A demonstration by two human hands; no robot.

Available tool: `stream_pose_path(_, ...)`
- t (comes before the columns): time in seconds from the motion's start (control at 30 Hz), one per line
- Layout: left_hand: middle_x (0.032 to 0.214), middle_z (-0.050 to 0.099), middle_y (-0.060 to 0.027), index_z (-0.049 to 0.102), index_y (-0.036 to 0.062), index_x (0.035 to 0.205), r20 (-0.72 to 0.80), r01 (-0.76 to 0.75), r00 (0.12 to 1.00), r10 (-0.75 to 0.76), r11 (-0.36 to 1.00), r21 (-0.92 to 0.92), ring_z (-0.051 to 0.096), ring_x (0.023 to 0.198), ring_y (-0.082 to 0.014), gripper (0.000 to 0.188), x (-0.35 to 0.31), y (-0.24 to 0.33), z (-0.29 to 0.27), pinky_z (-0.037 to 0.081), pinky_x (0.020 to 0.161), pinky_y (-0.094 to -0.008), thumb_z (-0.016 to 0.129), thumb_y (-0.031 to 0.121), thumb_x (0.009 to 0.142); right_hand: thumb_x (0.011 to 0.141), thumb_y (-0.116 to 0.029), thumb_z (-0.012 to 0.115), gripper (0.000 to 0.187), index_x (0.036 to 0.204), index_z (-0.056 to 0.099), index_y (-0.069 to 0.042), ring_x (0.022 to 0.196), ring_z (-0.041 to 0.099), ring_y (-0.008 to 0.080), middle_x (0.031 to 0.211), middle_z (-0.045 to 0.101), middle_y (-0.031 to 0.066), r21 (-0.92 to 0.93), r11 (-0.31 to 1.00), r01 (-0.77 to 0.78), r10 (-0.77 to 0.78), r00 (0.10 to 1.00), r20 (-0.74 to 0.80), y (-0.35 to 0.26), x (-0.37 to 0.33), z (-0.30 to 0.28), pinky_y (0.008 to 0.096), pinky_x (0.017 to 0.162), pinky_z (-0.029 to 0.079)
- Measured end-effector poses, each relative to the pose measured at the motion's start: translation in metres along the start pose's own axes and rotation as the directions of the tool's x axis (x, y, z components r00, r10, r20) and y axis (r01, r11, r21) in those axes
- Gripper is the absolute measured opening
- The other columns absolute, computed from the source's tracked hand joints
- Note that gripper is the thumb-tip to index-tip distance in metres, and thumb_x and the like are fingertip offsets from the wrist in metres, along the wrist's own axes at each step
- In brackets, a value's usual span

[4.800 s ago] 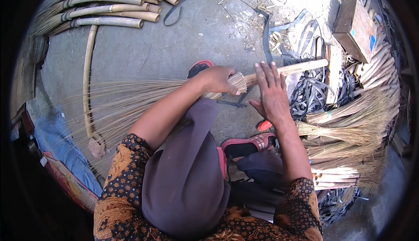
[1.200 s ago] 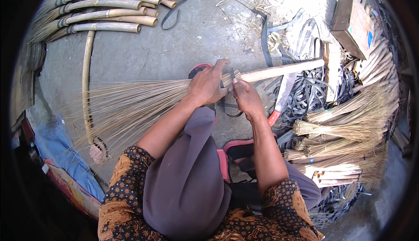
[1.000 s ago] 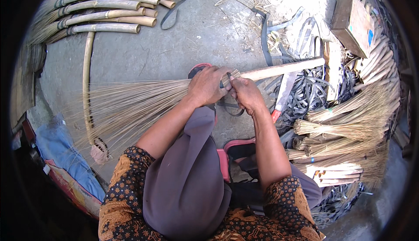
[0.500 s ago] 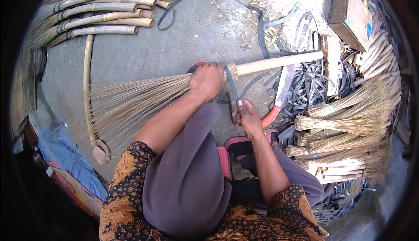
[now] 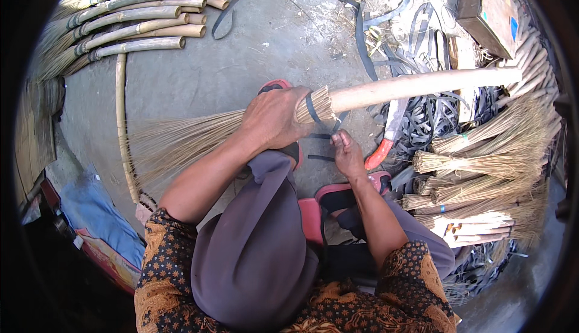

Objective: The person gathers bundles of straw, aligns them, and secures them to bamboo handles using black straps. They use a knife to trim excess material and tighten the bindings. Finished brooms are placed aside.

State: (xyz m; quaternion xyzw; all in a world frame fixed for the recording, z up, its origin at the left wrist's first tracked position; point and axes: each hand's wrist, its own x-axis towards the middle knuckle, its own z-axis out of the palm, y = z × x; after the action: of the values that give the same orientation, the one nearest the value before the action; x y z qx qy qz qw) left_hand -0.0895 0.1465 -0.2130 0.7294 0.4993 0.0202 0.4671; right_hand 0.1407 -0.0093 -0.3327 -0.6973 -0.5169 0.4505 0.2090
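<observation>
A stick broom (image 5: 199,139) lies across in front of me, its bristles fanning to the left and its pale wooden handle (image 5: 422,85) pointing right. My left hand (image 5: 274,116) is closed around the bristles just left of the handle. A dark rubber strip (image 5: 312,108) wraps over the bundle beside that hand. Below the bundle, my right hand (image 5: 348,155) is closed, its fingers pinched on the strip's lower part. Right of it lies a machete with an orange-red grip (image 5: 379,154) and a pale blade (image 5: 395,119).
Several finished brooms with bamboo handles (image 5: 145,28) are stacked at far left. A curved stick (image 5: 122,122) lies left. Tangled rubber strips (image 5: 431,116) heap at right, near bristle bundles (image 5: 470,164) and a wooden box (image 5: 487,16). Blue cloth (image 5: 102,212) lies at lower left.
The broom's handle has come closer and reaches further right. My left hand has shifted slightly left, and my right hand slightly right, with the strip now lying around the bundle.
</observation>
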Motion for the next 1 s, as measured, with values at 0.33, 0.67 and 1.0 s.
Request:
stream_pose_path(0.33,0.090,0.074,-0.0041,0.070,0.0014,0.108,0.781,0.352,0.584,0.220,0.799,-0.488,0.070,0.085,-0.0136,0.044,0.013,-0.009,-0.008,0.054,0.079,-0.0337,0.086,0.032,0.080,0.091,-0.013,0.070,0.018,0.107,0.064,-0.011,0.096,0.069,0.0308,0.105,0.071,0.0101,-0.217,0.720,0.659,-0.634,0.752,0.180,-0.081,0.071,-0.045,0.0419,0.080,0.055)
stream_pose_path(0.67,0.108,0.074,-0.0238,0.064,-0.0009,0.120,0.202,0.134,0.964,-0.173,0.972,0.194,0.071,0.105,-0.0416,0.052,0.041,-0.022,0.037,0.056,0.091,-0.0497,0.077,0.028,0.078,0.104,-0.036,0.059,0.044,0.127,0.068,0.001,0.104,0.069,0.0483,0.108,0.072,0.0314,-0.283,0.954,-0.101,0.192,0.929,0.316,-0.116,0.061,-0.065,0.0544,0.090,0.055)
stream_pose_path(1.0,0.102,0.078,-0.0133,0.074,0.0091,0.115,0.009,0.056,0.998,-0.065,0.909,0.414,0.070,0.111,-0.0323,0.042,0.034,-0.024,0.058,0.048,0.096,-0.0438,0.073,0.029,0.079,0.106,-0.047,0.055,0.055,0.089,0.070,0.003,0.058,0.065,0.0146,0.070,0.070,0.0103,0.124,0.951,-0.284,0.224,0.906,0.359,-0.146,0.117,-0.040,0.0312,0.057,0.052)
